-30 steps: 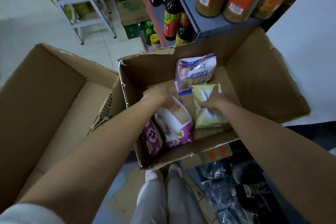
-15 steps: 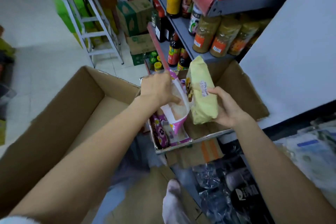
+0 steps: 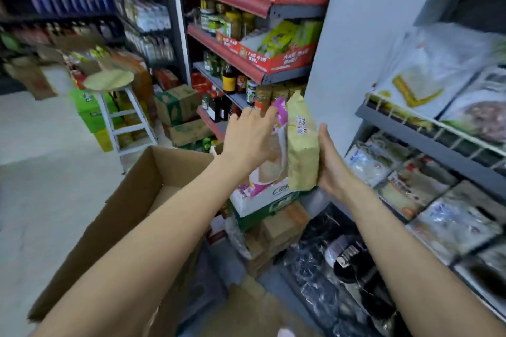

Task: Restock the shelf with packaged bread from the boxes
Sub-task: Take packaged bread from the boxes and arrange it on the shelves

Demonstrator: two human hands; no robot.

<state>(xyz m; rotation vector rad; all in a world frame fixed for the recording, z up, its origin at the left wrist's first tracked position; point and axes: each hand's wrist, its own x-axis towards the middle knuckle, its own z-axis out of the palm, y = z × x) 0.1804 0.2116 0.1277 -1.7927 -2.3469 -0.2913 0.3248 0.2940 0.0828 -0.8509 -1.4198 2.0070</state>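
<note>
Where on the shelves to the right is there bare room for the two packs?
Little shows. The wire-fronted shelf and the shelf below are packed with bags. Left hand holds the pink pack, right hand the yellow pack. The open cardboard box shows bare floor.

A pale yellow plastic bread packet [image 3: 301,150] carries a small white label with dark print. Beside it, the white-and-magenta plastic bread packet [image 3: 269,169] has a pink flower pattern at its lower end. The open corrugated cardboard box [image 3: 131,200] is plain brown. Red printed cardboard display trays [image 3: 276,59] bear white lettering, and the round-seated metal stool [image 3: 120,117] is white with a pale green seat.
</note>
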